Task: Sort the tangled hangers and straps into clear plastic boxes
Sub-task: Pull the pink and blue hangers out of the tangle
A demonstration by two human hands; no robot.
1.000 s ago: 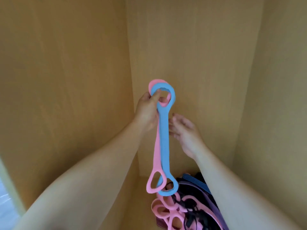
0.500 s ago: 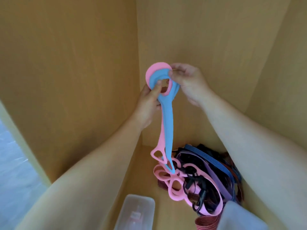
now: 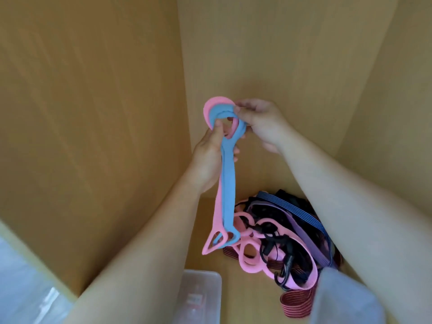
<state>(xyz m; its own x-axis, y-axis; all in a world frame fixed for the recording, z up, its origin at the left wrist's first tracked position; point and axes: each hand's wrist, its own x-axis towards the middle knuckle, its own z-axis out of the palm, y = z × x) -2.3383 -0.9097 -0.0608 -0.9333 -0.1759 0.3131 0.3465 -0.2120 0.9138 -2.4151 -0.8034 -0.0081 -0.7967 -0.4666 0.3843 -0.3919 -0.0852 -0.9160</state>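
Gripping blue/pink straps (image 3: pixel 228 183) w/ left hand (image 3: pixel 207 157), right hand (image 3: pixel 263 120) pinching loops; clear box (image 3: pixel 214 280) label (image 3: pixel 194 300) prob. red, illegible.

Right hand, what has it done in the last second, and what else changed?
The right hand rose from beside the straps' middle and took hold of the top loops of the blue strap and pink strap. The left hand kept its grip just below those loops, both straps still hang together, and the tangled pile lies below as before.
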